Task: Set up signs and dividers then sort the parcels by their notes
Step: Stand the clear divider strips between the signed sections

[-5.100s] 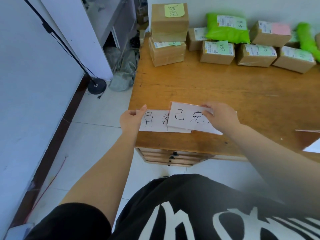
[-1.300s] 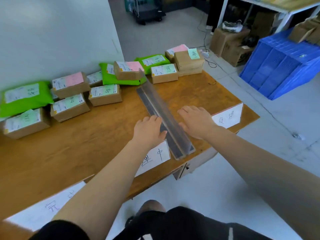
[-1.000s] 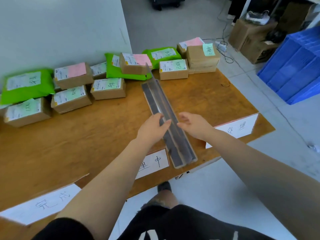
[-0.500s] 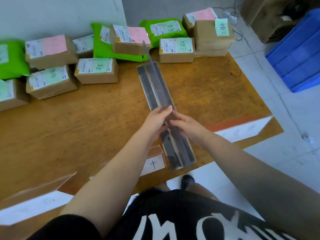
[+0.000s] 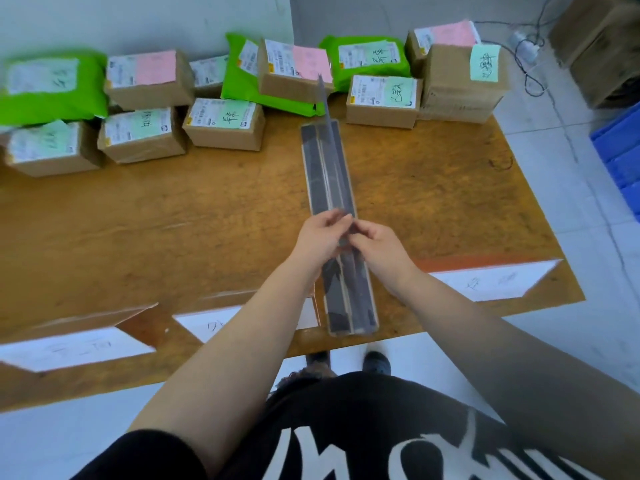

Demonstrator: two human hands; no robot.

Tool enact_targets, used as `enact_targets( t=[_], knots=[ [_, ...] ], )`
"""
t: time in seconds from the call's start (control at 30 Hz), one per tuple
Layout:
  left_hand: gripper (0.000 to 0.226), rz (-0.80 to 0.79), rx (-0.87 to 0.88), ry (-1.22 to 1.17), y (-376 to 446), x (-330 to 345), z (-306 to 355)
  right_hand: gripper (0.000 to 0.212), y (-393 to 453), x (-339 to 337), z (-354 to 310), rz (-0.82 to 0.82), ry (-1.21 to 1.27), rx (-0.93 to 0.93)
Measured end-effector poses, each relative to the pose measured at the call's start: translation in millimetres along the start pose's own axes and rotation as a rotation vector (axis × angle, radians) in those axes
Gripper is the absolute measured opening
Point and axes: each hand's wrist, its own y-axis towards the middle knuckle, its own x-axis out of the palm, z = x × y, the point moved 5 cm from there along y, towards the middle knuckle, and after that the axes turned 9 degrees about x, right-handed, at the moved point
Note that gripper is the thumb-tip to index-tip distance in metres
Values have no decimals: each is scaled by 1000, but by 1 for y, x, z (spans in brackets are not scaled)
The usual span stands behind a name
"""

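Divider: the long dark divider (image 5: 329, 174) lies on the table (image 5: 173, 220), running from the near edge toward the parcels at the far side; a thin upright fin rises along its middle.
Left hand: the left hand (image 5: 320, 242) has its grip on the divider about halfway along, fingers curled and pinching the fin from the left.
Right hand: the right hand (image 5: 379, 249) meets it from the right, fingers bent and pinching the same fin; the fingertips of both hands touch.
Signs: three white paper signs stand along the near edge, the left sign (image 5: 74, 348), the middle sign (image 5: 211, 325) partly behind the left forearm and just beside the divider's near end, and the right sign (image 5: 491, 280); the writing is too blurred to read.
Parcels: brown box parcels (image 5: 225, 128) and green bag parcels (image 5: 53, 86) sit in rows along the far edge, with pink, green or white notes.
Surroundings: a blue crate (image 5: 620, 157) stands on the floor at right.
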Motion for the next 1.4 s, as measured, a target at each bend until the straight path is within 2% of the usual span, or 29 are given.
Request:
enact_targets(
  t=[0.23,0.43,0.53,0.63,0.77,0.87,1.03,1.17,1.4],
  knots=[
    [46,21,-55,-35,-4,-7,-5,36,0,-6,3,-97,75,22],
    [44,12,-82,-111,-1,-12,-7,41,6,-10,6,-9,39,56],
    [42,18,14,25,1,-13,-1,42,7,-11,0,117,-197,-35],
    [41,31,126,221,0,-12,6,50,12,-8,-3,135,-305,-48],
    [18,110,320,596,1,-6,19,47,23,-8,-12,182,-379,-29],
    [17,177,320,595,3,-4,24,42,29,-8,-17,176,-363,-16],
    [24,101,303,708,4,1,30,32,25,-11,-25,199,-377,-67],
    [24,180,342,775,-5,-1,40,22,18,-14,-33,242,-353,-98],
    [24,256,454,737,-28,3,73,25,-6,-22,-56,263,-253,-162]
  ],
)
